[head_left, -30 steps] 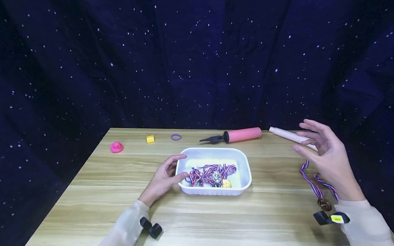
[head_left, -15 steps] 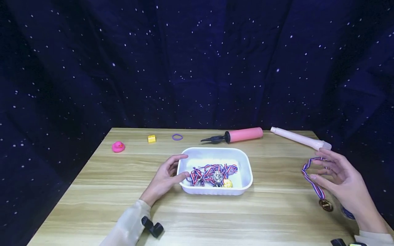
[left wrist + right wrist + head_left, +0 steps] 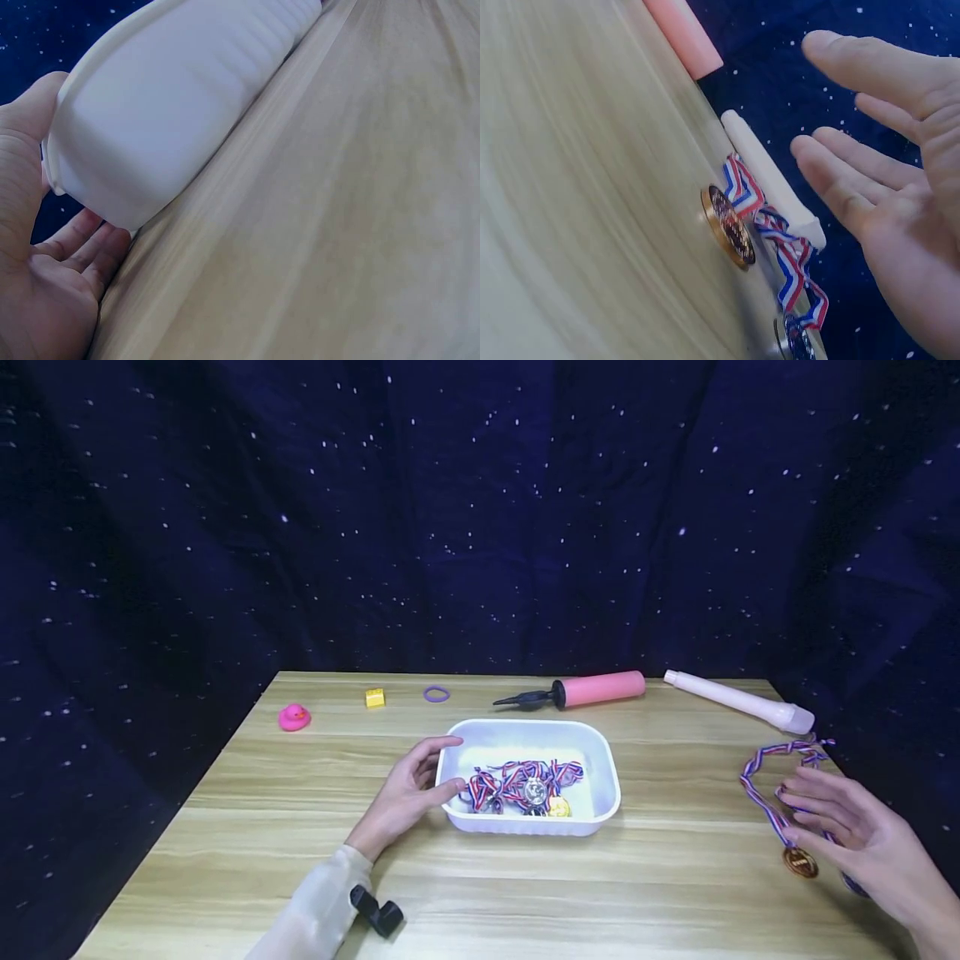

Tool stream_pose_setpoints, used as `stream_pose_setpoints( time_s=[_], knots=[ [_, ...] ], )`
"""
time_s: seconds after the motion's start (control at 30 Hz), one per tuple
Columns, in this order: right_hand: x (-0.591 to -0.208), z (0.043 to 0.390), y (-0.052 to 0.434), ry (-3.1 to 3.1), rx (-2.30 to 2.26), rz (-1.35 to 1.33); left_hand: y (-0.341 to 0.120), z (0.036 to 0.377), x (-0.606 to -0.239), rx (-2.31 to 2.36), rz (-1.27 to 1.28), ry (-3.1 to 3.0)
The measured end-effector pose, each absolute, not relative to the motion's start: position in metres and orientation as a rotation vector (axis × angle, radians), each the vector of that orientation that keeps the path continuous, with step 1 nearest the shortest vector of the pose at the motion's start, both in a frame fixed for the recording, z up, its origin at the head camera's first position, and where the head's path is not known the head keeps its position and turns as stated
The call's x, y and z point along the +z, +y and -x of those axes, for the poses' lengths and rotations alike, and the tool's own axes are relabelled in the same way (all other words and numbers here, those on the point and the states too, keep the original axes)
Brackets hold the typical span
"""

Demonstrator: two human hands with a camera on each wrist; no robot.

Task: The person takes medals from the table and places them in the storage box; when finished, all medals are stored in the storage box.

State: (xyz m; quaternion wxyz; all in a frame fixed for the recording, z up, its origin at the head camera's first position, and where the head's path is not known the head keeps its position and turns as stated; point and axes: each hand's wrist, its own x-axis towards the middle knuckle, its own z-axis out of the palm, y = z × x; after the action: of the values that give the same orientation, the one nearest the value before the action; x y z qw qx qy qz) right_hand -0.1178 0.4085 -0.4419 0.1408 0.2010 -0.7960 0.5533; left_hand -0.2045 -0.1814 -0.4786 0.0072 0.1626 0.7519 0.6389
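My left hand (image 3: 408,793) holds the left end of a white plastic tub (image 3: 525,827), thumb on its rim. In the left wrist view, fingers (image 3: 105,259) reach under the tub's end wall. Inside the tub lie several medals (image 3: 535,791), silver and gold, with tangled red, white and blue ribbons. My right hand (image 3: 862,843) is above the table's right side, fingers spread and loosely bent, holding nothing. Close to it lies a bronze medal (image 3: 801,862) with its striped ribbon (image 3: 761,797); a second medal (image 3: 799,341) shows in the right wrist view, partly cut off.
Along the back of the wooden table (image 3: 300,860) lie a pink rubber duck (image 3: 295,717), a yellow toy brick (image 3: 375,697), a purple ring (image 3: 437,694), a pink-and-black hand pump (image 3: 600,689) and a pale pink tube with a wider end (image 3: 735,700). A dark starry curtain (image 3: 480,527) hangs behind.
My right hand has come down and moved to the right, toward the loose medals, uncovering the pale tube's wide end. My left hand stays at the tub.
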Motion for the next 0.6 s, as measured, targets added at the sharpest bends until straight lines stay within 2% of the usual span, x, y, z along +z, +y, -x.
stream_pose_setpoints(
  time_s=[0.17, 0.6],
  knots=[
    [-0.452, 0.118, 0.42, -2.349, 1.572, -0.647, -0.179, 0.206, -0.479, 1.997, -0.505, 2.346],
    [-0.467, 0.118, 0.432, -2.603, 1.198, -0.539, -0.181, 0.204, -0.478, 1.988, -0.494, 2.357]
  ],
)
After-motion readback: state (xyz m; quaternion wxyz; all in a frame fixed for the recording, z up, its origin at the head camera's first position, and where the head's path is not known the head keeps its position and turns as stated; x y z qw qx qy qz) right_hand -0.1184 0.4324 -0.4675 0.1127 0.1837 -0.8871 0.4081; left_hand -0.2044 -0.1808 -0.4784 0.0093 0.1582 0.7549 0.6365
